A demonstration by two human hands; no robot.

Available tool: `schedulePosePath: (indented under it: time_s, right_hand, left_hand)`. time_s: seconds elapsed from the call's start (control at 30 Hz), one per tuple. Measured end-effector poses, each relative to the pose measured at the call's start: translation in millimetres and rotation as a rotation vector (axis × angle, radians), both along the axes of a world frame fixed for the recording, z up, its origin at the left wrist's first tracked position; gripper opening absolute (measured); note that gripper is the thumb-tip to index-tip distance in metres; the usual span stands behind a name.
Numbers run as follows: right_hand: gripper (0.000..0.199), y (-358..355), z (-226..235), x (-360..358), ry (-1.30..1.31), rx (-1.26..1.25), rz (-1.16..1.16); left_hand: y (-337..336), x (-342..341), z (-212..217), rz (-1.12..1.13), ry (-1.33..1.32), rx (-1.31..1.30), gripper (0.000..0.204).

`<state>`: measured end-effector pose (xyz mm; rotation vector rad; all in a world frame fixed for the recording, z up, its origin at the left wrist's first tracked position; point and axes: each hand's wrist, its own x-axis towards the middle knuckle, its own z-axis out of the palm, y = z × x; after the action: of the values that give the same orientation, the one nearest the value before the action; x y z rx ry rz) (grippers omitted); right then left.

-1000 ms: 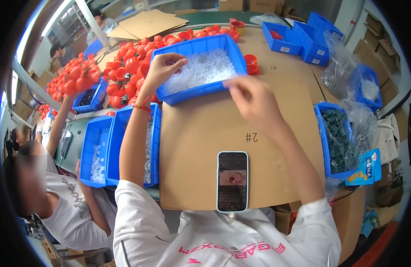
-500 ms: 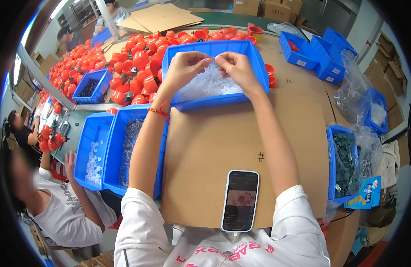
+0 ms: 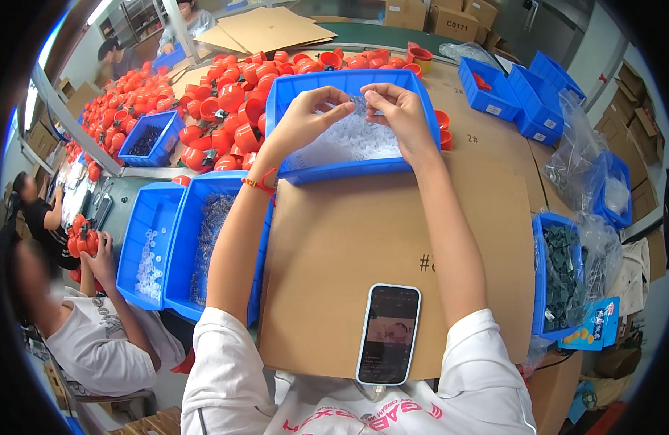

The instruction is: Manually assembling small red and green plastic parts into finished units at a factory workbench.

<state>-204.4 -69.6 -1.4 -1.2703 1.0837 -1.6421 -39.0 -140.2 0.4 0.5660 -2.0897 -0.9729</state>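
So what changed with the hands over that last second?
The right hand moved left from the bin's right rim to meet the left hand above the large blue plastic bin of small clear parts. Both hands now pinch something small between their fingertips; what it is cannot be told. The black smartphone stayed on the brown cardboard sheet, and the red plastic caps stayed heaped behind.

Blue bin [image 3: 291, 90] (rectangular, open) holds small clear plastic parts [image 3: 349, 141].
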Motion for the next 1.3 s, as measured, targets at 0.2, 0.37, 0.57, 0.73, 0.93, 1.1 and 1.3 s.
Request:
schedulePosePath:
  time_s: [0.2,0.37,0.57,0.73,0.93,1.1,1.3]
  right_hand:
    - [0.012,1.8,1.5,4.5,0.062,0.014,0.0]
    - [0.012,-1.6,-2.1,2.6,0.073,0.005,-0.066]
    - [0.021,2.3,1.9,6.5,0.165,-0.008,-0.103]
    - [0.038,-6.3,-8.4,4.2,0.515,0.015,-0.095]
    - [0.034,-8.0,-9.8,7.3,0.395,-0.071,-0.107]
    - [0.023,-3.5,-3.3,6.4,0.13,-0.161,-0.148]
    - [0.021,1.7,-0.2,0.4,0.014,-0.05,-0.138]
  left_hand:
    - [-4.4,-0.8,-3.6,0.014,-0.074,-0.114,0.028]
    - [9.4,-3.5,4.2,0.026,0.032,-0.096,0.027]
    - [2.1,-0.7,1.0,0.069,0.004,-0.141,0.027]
    - [2.6,0.2,1.6,0.071,-0.073,-0.179,0.026]
    - [5.8,-0.1,4.1,-0.006,0.021,0.168,0.026]
    - [-0.6,2.2,3.5,-0.03,0.003,0.233,0.03]
    - [-2.4,0.0,-0.4,0.024,-0.12,0.168,0.037]
